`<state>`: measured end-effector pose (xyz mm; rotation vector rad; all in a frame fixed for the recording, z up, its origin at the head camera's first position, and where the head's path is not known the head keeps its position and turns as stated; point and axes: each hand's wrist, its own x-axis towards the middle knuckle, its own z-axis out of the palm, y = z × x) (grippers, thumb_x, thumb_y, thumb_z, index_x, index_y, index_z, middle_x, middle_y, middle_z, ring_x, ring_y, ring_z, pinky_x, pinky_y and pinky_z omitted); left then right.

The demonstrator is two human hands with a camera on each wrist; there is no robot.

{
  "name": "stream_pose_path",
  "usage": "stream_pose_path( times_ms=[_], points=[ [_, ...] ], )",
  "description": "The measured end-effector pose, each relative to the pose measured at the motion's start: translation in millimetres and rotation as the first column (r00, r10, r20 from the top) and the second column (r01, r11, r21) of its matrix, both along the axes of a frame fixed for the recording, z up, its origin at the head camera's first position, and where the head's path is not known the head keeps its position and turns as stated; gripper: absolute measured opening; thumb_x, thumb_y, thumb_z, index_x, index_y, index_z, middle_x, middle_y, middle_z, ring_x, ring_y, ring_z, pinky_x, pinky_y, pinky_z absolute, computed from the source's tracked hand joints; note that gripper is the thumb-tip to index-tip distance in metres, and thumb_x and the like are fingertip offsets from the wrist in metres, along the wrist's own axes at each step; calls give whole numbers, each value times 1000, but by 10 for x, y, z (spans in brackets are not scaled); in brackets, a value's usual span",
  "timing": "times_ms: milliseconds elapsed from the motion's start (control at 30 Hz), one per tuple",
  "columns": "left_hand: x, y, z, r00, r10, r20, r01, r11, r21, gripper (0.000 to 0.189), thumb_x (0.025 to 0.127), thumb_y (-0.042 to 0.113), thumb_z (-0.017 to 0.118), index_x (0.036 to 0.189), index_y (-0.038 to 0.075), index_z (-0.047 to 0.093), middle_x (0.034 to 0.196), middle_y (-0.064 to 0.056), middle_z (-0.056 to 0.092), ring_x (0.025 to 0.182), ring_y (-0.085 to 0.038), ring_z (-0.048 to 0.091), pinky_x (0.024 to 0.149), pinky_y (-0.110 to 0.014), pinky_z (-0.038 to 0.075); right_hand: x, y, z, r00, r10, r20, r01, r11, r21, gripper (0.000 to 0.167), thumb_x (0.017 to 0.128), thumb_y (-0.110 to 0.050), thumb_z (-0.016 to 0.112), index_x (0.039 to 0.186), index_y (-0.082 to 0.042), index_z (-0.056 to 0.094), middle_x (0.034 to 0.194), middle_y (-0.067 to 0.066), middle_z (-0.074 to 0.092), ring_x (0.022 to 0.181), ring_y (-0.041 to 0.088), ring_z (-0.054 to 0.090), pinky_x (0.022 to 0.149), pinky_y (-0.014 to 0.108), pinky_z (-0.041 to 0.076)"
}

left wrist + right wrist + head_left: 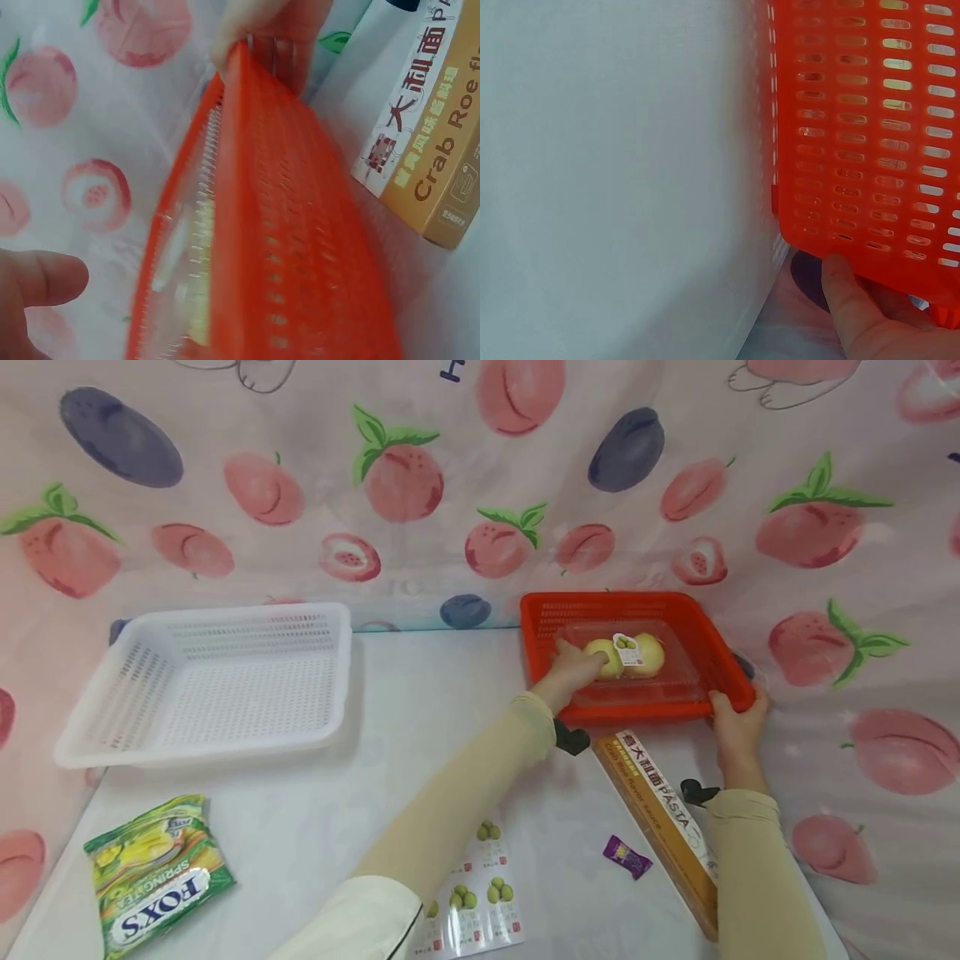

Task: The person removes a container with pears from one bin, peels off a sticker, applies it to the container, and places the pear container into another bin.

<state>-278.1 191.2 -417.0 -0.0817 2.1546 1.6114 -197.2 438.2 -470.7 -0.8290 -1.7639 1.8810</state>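
Note:
A red plastic basket (630, 714) is held at its front right corner by my right hand (738, 727). In the right wrist view, a finger of the right hand (877, 322) lies against the slotted basket (825, 247). Inside the basket is a clear plastic container (678, 672) with two round pale-yellow fruits (648, 654) and a label (627, 649) on top. My left hand (573, 672) reaches over the basket's left front rim, beside the container. Its thumb (52, 277) is straight in the left wrist view; its other fingers are partly hidden.
A white basket (247, 685) stands at the left. In front of it lies a green-yellow FOX'S bag (157, 872). A long pasta box (660, 827), a purple wrapped candy (627, 857) and a sticker sheet (480, 893) lie nearer. Fruit-print cloth (420, 552) hangs behind.

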Motion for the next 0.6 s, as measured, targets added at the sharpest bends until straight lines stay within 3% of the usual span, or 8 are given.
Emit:
stream_pose_path(
  times_ms=[67, 133, 200, 300, 400, 467, 533, 600],
  points=[
    [20, -15, 68, 987, -73, -140, 55, 991, -123, 91, 91, 37, 60, 157, 7, 5, 159, -12, 16, 143, -23, 18, 114, -37, 23, -2, 24, 14, 1000, 1, -2, -1, 1000, -2, 69, 92, -10, 61, 149, -19, 22, 143, 3, 29, 99, 10, 49, 70, 16, 50],
    [57, -51, 155, 939, -180, -294, 108, 964, -244, 87, 93, 39, 57, 156, 5, 9, 161, -12, 9, 147, -24, 6, 116, -39, 17, -9, 45, 30, 1000, 4, -13, -5, 1000, -20, 69, 92, -9, 60, 148, -19, 23, 142, 3, 29, 97, 10, 50, 69, 16, 50],
    [111, -113, 234, 857, -294, -423, 134, 920, -367, 82, 95, 42, 54, 156, 5, 12, 161, -12, 9, 147, -24, 1, 116, -42, 16, -11, 65, 44, 1000, 8, -16, -8, 1000, -27, 69, 92, -9, 61, 148, -19, 23, 142, 3, 29, 96, 10, 51, 67, 16, 50],
    [224, -267, 341, 730, -426, -535, 112, 846, -521, 78, 97, 46, 52, 155, 6, 18, 161, -12, 10, 147, -26, -2, 116, -49, 14, -12, 84, 59, 1000, 14, 13, -14, 1000, -17, 73, 93, -11, 61, 151, -21, 19, 147, 4, 25, 102, 12, 49, 67, 15, 50],
    [334, -475, 381, 642, -516, -567, 77, 780, -621, 77, 98, 50, 50, 155, 8, 21, 161, -12, 9, 147, -27, -4, 115, -53, 9, 33, 103, 63, 997, 10, 76, -13, 999, 38, 76, 94, -18, 59, 155, -24, 13, 153, 3, 20, 116, 15, 44, 77, 16, 49],
    [365, -648, 357, 613, -540, -576, 67, 762, -644, 75, 98, 50, 48, 155, 8, 23, 161, -12, 10, 147, -27, -4, 115, -54, 7, 68, 114, 64, 994, 2, 109, -15, 993, 118, 76, 96, -21, 56, 156, -20, 9, 157, 5, 16, 129, 18, 37, 92, 20, 45],
    [359, -857, 305, 613, -527, -589, 75, 781, -620, 73, 99, 49, 48, 154, 7, 24, 161, -12, 12, 147, -27, -2, 115, -55, 6, 110, 109, 64, 988, -28, 150, -7, 974, 226, 73, 97, -26, 50, 155, -13, 8, 157, 11, 17, 136, 23, 31, 106, 26, 34],
    [330, -1091, 231, 619, -495, -610, 77, 811, -580, 71, 100, 46, 49, 153, 6, 26, 161, -13, 14, 147, -26, 0, 115, -56, 7, 157, 89, 77, 978, -86, 190, 12, 933, 360, 72, 98, -33, 44, 154, -7, 8, 156, 18, 19, 139, 29, 26, 113, 30, 23]
  ],
)
